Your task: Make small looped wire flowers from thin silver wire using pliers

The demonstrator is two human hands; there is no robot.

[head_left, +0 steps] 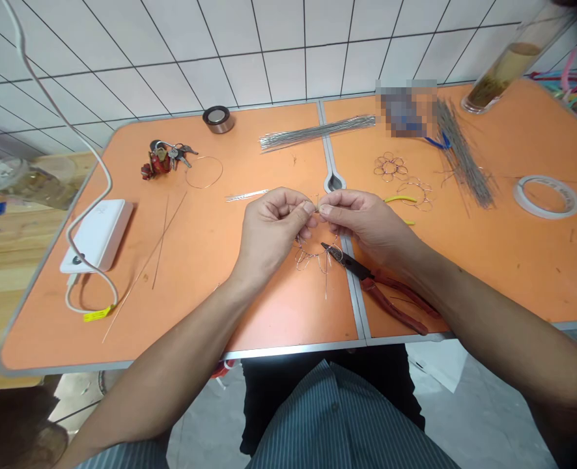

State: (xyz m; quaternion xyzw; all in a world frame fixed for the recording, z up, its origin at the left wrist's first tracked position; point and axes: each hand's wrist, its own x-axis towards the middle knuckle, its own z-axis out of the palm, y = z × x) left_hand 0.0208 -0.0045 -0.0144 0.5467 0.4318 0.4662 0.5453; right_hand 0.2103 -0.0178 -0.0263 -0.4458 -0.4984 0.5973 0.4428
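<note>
My left hand [276, 228] and my right hand [354, 218] meet over the middle of the orange table [269, 312]. Thumb and fingers of each are pinched together on a thin wire ring with petal-like loops [318, 255], which hangs just below the fingertips. One straight wire end points down from it. Red-handled pliers [391, 293] lie below my right hand, their dark jaws beside the loops. Where exactly the fingertips grip the wire is too small to tell.
Wire bundles [312, 133] lie at the back, near a tape roll [217, 119] and keys [174, 155]. A white power bank [98, 234] with a cable is at left. Looped wire flowers [391, 167] and a white ring [546, 197] lie at right, below a tilted glass [493, 78].
</note>
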